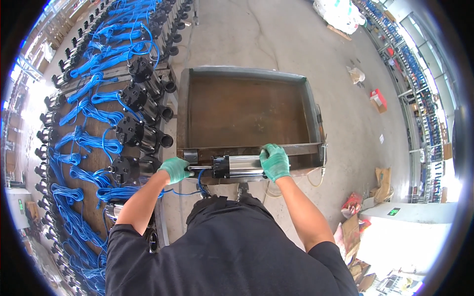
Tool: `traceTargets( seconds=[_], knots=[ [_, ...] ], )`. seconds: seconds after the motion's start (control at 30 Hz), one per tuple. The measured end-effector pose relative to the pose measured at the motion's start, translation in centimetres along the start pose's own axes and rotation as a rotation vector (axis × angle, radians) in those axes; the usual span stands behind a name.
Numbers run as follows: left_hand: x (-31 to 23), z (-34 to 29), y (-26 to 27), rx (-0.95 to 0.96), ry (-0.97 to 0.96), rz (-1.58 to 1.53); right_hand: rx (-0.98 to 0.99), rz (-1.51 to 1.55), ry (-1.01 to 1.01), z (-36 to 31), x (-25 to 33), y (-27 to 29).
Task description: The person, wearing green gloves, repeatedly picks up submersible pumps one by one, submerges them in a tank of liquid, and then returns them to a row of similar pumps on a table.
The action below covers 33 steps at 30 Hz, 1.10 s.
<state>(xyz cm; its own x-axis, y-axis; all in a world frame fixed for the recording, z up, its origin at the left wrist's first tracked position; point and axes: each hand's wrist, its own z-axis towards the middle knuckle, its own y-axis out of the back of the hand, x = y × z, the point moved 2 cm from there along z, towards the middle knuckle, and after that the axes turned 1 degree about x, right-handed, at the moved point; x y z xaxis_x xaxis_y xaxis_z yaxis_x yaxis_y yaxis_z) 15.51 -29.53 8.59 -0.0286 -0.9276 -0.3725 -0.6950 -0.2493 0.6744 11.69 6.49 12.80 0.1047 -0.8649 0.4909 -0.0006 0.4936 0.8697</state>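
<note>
Gripped at both ends: 1 pump motor (pixel 236 166), lying sideways on near rim of rusty metal tray (pixel 247 111). Left hand (pixel 175 168) clasps its black end, right hand (pixel 274 162) its silver body. Rack of similar pumps with blue cables (pixel 106 128) stands alongside, left.

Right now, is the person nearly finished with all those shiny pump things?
Many look done: rows of pumps with blue cables lie racked on the left. In hand: one silver pump on the rusty tray's near rim, left hand at its end, right hand on its body. What's left can't be seen.
</note>
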Motion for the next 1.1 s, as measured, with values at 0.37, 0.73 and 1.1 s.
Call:
traceTargets(
  seconds=[0.37,0.73,1.1],
  knots=[
    [2.7,0.3,-3.5,0.342,0.208,-1.303,0.012,-0.019,-0.006,0.2,-0.3,-0.1],
    [1.4,0.4,-5.6,-0.663,-0.185,-0.518,-0.005,-0.026,0.009,-0.4,0.0,-0.1],
    [1.3,2.7,-2.0,0.008,-0.182,-0.222,-0.014,-0.014,0.035,0.2,-0.5,0.1]
  ],
)
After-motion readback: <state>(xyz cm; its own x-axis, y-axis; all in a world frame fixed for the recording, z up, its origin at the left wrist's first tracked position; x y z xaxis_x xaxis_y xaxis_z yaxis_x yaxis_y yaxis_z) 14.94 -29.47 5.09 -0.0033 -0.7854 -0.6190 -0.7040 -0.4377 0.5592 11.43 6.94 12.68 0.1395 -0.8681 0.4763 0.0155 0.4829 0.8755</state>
